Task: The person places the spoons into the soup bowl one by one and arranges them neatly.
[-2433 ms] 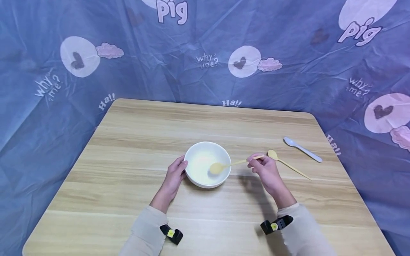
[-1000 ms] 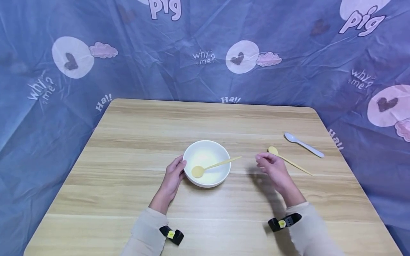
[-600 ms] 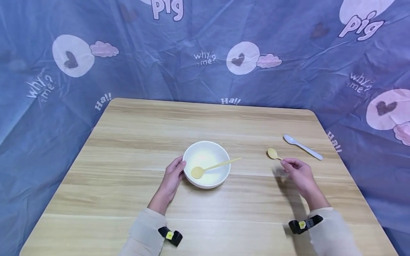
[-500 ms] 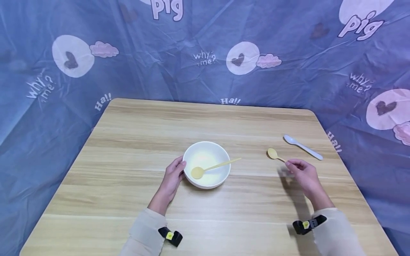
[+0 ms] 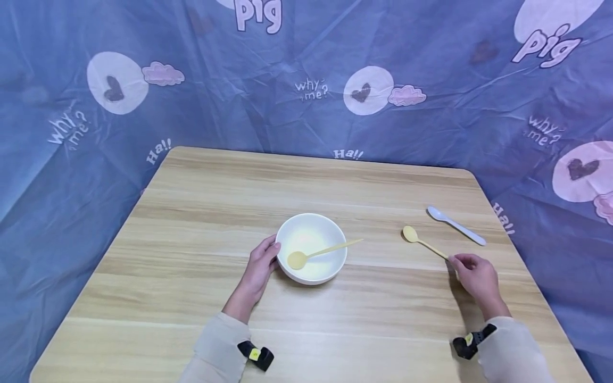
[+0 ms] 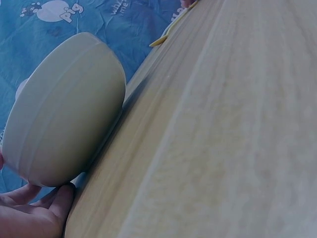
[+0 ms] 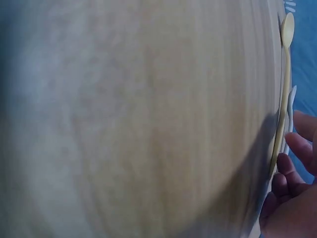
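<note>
In the head view, my left hand (image 5: pixel 259 270) grips the left side of a white bowl (image 5: pixel 311 223), thumb at the rim; the left wrist view has its fingers against the bowl's lower side. Inside the bowl leans a yellow spoon (image 5: pixel 297 260), its handle crossing the right rim. My right hand (image 5: pixel 479 279) pinches a second yellow spoon (image 5: pixel 409 234) near the end of its handle. That spoon lies along the tabletop, head pointing left and away. From the right wrist view, the fingertips (image 7: pixel 284 161) are right at the handle.
A pale blue-white spoon (image 5: pixel 455 225) lies on the table beyond the right hand, near the right edge. The wooden table (image 5: pixel 215 191) is backed by a blue printed cloth (image 5: pixel 268 117) hanging behind and along its sides.
My right hand released the first yellow spoon into the bowl, moved right to the second one, and slid along its handle toward the end. The left hand stayed on the bowl.
</note>
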A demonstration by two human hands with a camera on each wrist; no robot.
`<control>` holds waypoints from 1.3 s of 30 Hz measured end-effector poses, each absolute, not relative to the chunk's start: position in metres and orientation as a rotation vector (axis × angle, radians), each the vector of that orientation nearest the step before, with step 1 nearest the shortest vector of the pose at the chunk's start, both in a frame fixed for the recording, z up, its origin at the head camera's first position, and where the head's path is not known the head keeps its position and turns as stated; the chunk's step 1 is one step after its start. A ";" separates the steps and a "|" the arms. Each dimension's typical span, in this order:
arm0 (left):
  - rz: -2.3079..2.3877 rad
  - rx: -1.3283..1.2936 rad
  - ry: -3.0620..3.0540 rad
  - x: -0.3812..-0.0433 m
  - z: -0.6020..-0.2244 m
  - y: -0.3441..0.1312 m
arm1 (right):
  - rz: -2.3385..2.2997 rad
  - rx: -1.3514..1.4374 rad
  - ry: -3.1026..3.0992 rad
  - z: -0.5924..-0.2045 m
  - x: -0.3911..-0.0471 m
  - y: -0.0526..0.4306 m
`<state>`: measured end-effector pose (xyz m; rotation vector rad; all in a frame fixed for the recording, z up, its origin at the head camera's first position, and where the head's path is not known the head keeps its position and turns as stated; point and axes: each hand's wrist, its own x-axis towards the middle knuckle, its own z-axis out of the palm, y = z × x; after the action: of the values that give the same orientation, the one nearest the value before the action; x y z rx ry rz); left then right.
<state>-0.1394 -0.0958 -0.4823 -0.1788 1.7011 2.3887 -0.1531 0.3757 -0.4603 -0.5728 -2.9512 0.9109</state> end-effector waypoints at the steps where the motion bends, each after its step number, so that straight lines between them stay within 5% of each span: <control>1: 2.389 -0.173 1.701 -0.139 -0.483 -0.096 | 0.922 -0.576 -2.957 -0.461 -0.152 0.377; 39: 2.413 -0.151 1.692 -0.140 -0.484 -0.096 | 0.858 -0.223 -2.980 -0.471 -0.141 0.385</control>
<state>-0.1403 -0.0961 -0.4845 -0.1511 1.6920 2.4132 -0.1415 0.3846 -0.4712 -0.2235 -2.9797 0.8577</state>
